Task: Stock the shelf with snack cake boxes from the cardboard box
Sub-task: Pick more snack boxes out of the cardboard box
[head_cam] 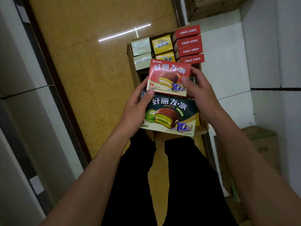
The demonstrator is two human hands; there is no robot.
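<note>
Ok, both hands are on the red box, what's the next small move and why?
Probably lift the red box clear and carry it toward the shelf: the left hand and right hand already grip its sides, and it sits above the green box and the cardboard box.

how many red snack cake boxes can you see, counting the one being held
5. One red box is held by both hands above the cardboard box; four more stand in a row along its far right side. Others may be hidden underneath.
</note>
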